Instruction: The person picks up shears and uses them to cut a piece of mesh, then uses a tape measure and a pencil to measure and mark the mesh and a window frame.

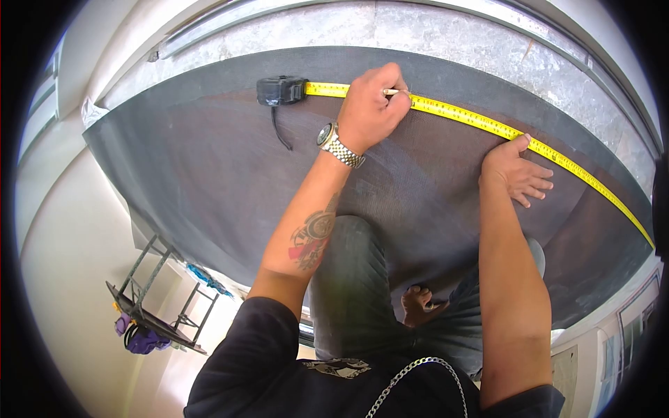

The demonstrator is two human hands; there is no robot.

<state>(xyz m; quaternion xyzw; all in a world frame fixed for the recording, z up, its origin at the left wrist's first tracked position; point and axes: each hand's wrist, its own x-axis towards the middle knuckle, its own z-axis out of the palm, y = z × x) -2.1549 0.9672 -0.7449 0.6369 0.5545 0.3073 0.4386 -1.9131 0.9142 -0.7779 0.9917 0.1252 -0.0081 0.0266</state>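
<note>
A yellow tape measure blade (pixel 467 117) runs across a dark mesh-like sheet (pixel 202 153), from its black case (pixel 281 90) at the upper left to the sheet's right edge. My left hand (pixel 375 108), with a watch on its wrist, is closed round a thin pale marking tool (pixel 391 91) whose end shows above the blade. It rests over the tape, a little right of the case. Farther right, my right hand (pixel 517 172) lies with its fingers spread on the sheet, its thumb against the tape's lower edge. A black strap (pixel 281 129) hangs from the case.
Beyond the sheet is a pale stone-like floor strip (pixel 313 31) with a metal track. My bent knees and a bare foot (pixel 418 301) are on the sheet. At the lower left stands a metal-framed rack (pixel 150 306) with a purple bag (pixel 145 340) on it.
</note>
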